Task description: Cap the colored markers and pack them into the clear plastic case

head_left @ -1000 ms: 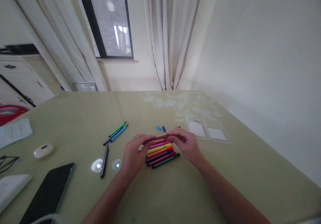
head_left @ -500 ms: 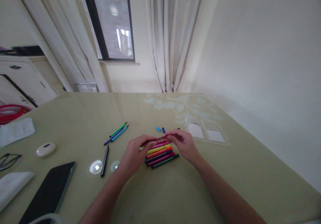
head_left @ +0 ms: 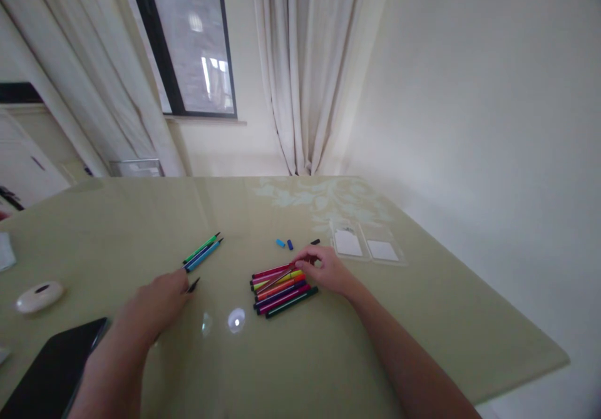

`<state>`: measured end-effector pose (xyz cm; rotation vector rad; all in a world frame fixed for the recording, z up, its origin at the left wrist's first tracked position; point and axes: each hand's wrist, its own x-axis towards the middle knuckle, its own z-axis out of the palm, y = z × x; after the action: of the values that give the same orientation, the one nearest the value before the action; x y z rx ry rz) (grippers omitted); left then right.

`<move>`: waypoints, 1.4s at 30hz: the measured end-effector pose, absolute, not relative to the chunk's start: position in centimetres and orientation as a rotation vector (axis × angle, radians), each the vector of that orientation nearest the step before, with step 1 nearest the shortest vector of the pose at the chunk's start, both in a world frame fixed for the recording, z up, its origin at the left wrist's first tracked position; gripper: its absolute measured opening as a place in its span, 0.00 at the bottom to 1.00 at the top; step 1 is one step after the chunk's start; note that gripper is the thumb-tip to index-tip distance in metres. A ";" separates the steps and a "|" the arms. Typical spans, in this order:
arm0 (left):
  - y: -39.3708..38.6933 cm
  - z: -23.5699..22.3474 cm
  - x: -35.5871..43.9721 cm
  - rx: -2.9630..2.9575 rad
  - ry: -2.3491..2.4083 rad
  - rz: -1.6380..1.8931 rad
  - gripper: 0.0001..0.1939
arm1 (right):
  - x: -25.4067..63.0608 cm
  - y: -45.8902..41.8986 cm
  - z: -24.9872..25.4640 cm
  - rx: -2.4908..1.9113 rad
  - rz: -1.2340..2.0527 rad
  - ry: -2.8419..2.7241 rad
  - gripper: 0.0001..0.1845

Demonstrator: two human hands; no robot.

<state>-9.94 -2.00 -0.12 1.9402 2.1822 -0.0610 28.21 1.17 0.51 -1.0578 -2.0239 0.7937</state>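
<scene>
My right hand (head_left: pixel 323 268) pinches the upper end of a dark red marker (head_left: pixel 276 280), which slants across a row of markers. Several capped felt-tip markers lie side by side in this row, among them an orange marker (head_left: pixel 277 289) and a dark green marker (head_left: pixel 292 302) nearest me. My left hand (head_left: pixel 159 303) is closed around an uncapped black marker (head_left: pixel 193 285); its tip sticks out past the fingers, most of which are hidden. Just beyond that hand lie uncapped green (head_left: pixel 201 248) and blue (head_left: pixel 205 255) markers.
Loose light blue (head_left: pixel 280 243) and dark blue (head_left: pixel 290 245) caps lie behind the row, with a black cap (head_left: pixel 315 242) to their right. An opened clear plastic case (head_left: pixel 364 250) is at the right. At left are a phone (head_left: pixel 51 369) and a white oval object (head_left: pixel 40 297).
My left hand has left the dark red marker, moved left and taken hold of the black marker. The right hand keeps the dark red marker, now slanted over the row. The view has turned right.
</scene>
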 end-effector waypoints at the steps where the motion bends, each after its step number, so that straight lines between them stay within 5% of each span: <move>1: -1.8 -0.2 -9.4 1.985 2.117 -0.045 0.05 | 28.2 1.2 0.5 -1.056 0.779 -2.040 0.08; 11: -1.4 0.8 -2.4 2.235 1.880 0.380 0.05 | 29.1 2.5 -0.7 -1.181 0.458 -1.823 0.13; 20: -2.0 1.9 1.1 1.871 1.401 1.075 0.18 | 29.7 3.3 -1.6 -1.280 0.169 -1.835 0.13; 35: -2.0 1.7 1.9 1.917 1.414 1.233 0.13 | 30.1 3.9 -1.7 -1.605 -0.018 -2.054 0.17; 42: -2.3 1.5 2.4 2.034 1.375 1.181 0.16 | 29.5 4.3 -1.3 -1.796 -0.026 -2.206 0.11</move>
<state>2.40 -2.35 1.54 2.0342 1.3749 1.1805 29.50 4.30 -1.29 -1.7957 -2.2061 -0.0255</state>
